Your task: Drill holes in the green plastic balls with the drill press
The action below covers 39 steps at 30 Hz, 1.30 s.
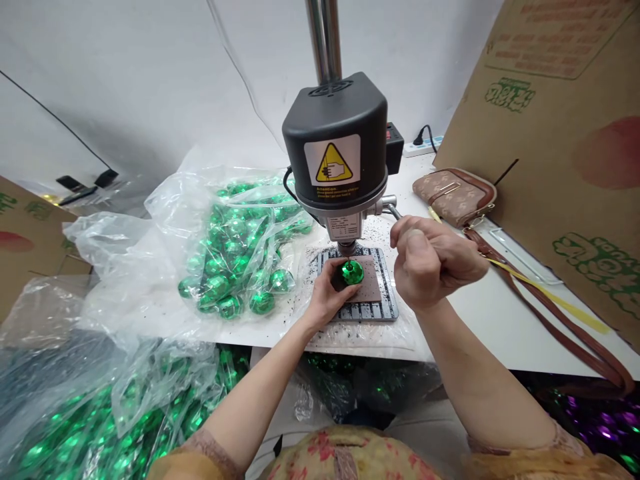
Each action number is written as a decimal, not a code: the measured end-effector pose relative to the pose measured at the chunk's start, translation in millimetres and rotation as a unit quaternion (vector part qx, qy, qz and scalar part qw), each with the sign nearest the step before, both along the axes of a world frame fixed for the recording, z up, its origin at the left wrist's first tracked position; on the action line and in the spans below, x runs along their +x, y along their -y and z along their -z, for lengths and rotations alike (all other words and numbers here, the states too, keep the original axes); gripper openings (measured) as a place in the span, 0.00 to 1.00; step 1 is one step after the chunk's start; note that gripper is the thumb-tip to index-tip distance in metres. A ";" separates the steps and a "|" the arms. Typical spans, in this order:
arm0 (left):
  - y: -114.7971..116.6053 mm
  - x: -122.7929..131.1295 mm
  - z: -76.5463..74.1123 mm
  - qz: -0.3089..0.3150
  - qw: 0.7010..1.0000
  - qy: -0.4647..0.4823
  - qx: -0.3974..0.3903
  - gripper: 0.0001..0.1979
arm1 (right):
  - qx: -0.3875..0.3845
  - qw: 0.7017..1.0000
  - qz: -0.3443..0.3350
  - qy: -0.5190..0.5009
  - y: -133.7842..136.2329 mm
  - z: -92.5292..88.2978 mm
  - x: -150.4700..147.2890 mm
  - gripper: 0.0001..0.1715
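My left hand grips a shiny green faceted ball from its left side. The ball rests over a brownish board on the slotted metal base of a small drill press. Right above the ball is the chuck; whether the bit is inside the ball I cannot tell. My right hand is closed around the end of the press's feed lever, with the grip hidden in the fist.
Several green balls lie in a clear plastic bag left of the press. A larger bag of green balls sits below the table edge. On the right are a patterned purse with a brown strap and a tall cardboard box. Dark shavings surround the base.
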<state>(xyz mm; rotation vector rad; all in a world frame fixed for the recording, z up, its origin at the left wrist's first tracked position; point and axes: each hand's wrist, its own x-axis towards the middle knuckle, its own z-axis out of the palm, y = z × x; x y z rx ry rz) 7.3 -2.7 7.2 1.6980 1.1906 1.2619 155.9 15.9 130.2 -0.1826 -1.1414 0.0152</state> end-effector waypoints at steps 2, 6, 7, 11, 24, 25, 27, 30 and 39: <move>0.0 0.2 0.2 0.001 1.000 0.005 -0.002 0.26 | 0.002 1.000 -0.001 0.002 -1.1 1.9 0.5 0.27; 0.5 -0.5 0.9 0.005 1.000 0.010 -0.006 0.26 | 0.004 1.000 -0.007 0.005 -1.9 8.8 1.3 0.26; 0.6 -0.8 1.1 0.006 1.000 0.007 -0.008 0.26 | 0.008 1.000 -0.009 0.006 -1.2 9.9 1.1 0.26; -0.5 -0.1 1.0 0.003 1.000 0.002 -0.015 0.26 | -0.028 1.000 -0.006 -0.012 4.8 -1.3 -0.9 0.28; 111.3 -25.4 13.3 0.111 0.949 -0.204 0.211 0.27 | -0.206 0.978 -0.024 0.001 1.0 -58.4 4.2 0.28; 125.2 -29.5 20.0 0.157 0.928 -0.250 0.229 0.26 | -0.202 0.979 -0.022 0.001 1.1 -57.2 3.9 0.28; 145.0 -36.2 32.5 0.215 0.887 -0.333 0.239 0.25 | -0.193 0.981 -0.019 0.002 0.1 -55.1 3.7 0.28; 153.1 -43.6 41.8 0.231 0.865 -0.389 0.216 0.25 | -0.187 0.982 -0.018 0.007 -2.4 -52.5 4.6 0.26; 23.9 -54.2 -25.3 -0.047 0.949 -0.299 0.094 0.14 | -0.192 0.981 -0.035 -0.020 2.2 -49.4 4.2 0.26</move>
